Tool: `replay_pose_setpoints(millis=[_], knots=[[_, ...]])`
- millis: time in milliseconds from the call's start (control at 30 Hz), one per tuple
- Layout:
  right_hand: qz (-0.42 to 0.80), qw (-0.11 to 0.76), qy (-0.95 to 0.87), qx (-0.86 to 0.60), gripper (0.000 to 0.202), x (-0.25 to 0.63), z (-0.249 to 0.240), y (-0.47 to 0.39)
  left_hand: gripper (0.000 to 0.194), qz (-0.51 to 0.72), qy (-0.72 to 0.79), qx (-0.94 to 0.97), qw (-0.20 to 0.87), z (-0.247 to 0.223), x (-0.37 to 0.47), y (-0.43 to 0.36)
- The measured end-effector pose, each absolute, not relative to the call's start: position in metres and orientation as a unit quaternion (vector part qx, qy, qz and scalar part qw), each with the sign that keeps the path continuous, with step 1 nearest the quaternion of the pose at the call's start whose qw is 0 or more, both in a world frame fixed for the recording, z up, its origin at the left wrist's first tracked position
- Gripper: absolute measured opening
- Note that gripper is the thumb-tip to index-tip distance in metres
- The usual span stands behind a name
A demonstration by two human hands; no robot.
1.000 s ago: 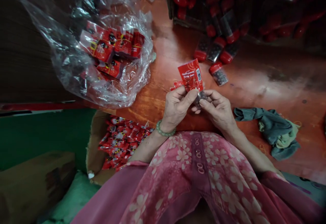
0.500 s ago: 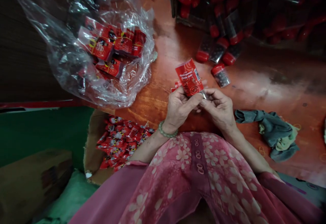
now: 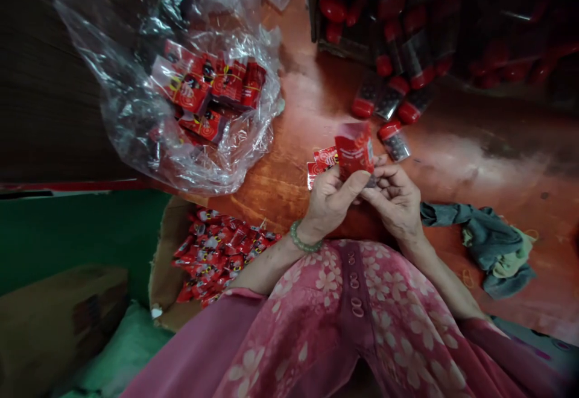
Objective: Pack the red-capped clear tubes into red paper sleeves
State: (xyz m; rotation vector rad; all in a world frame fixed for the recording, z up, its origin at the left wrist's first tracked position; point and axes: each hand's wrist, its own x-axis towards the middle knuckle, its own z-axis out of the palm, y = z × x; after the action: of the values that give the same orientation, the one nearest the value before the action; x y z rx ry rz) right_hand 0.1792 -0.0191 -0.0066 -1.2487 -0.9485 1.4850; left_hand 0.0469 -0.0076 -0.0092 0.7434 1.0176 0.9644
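Note:
My left hand (image 3: 332,199) pinches a red printed plastic sleeve (image 3: 354,148) between thumb and fingers. The sleeve stands upright, with its upper end spread a little. At its lower end, my right hand (image 3: 395,196) is closed on a small clear container (image 3: 371,181) with something dark in it, mostly hidden by the fingers. Whether the container is inside the sleeve or only against it, I cannot tell. Flat red sleeves (image 3: 323,160) lie on the table just behind my left hand. Beyond my right hand lies a clear jar (image 3: 395,140) with a red cap and dark beads inside.
A clear plastic bag (image 3: 181,169) with bundles of red sleeves lies at left. Several red-capped jars (image 3: 391,96) spill from a dark box at the back. A cardboard box (image 3: 167,253) of red wrapped pieces stands below the table edge. A grey-green cloth (image 3: 493,241) lies at right.
Both hands have shifted slightly right in view. The sleeve has turned more upright and its top has spread. More of the flat sleeves on the table now shows.

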Motion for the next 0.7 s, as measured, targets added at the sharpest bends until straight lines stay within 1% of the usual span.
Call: replay_pose_setpoints(millis=[100,200,267,367,433,500,600,633,700], knots=[[0.62,0.463,-0.394,-0.496,0.037,0.181,-0.003,-0.019,0.055,0.48,0.422,0.312,0.703,-0.006,0.045,-0.001],[0.611,0.464,-0.405,-0.497,0.032,0.18,-0.004,-0.02,0.047,0.516,0.411,0.295,0.691,-0.003,0.043,0.005],[0.558,0.468,-0.443,-0.523,0.028,0.18,-0.007,-0.022,0.043,0.506,0.421,0.284,0.697,-0.001,0.043,0.007],[0.407,0.469,-0.544,-0.564,0.024,0.182,-0.013,-0.024,0.047,0.487,0.42,0.276,0.714,-0.003,0.044,0.006],[0.35,0.468,-0.577,-0.57,0.023,0.184,-0.015,-0.025,0.047,0.479,0.409,0.277,0.726,-0.007,0.045,0.004],[0.387,0.466,-0.553,-0.573,0.021,0.185,-0.014,-0.026,0.047,0.476,0.402,0.275,0.732,-0.01,0.046,0.002],[0.517,0.468,-0.455,-0.554,0.023,0.179,-0.012,-0.025,0.046,0.479,0.416,0.26,0.728,-0.014,0.048,0.0],[0.543,0.472,-0.432,-0.544,0.024,0.177,-0.011,-0.025,0.046,0.483,0.423,0.256,0.723,-0.015,0.048,0.0],[0.541,0.488,-0.427,-0.536,0.025,0.171,-0.011,-0.023,0.047,0.492,0.43,0.252,0.714,-0.013,0.048,0.001]])
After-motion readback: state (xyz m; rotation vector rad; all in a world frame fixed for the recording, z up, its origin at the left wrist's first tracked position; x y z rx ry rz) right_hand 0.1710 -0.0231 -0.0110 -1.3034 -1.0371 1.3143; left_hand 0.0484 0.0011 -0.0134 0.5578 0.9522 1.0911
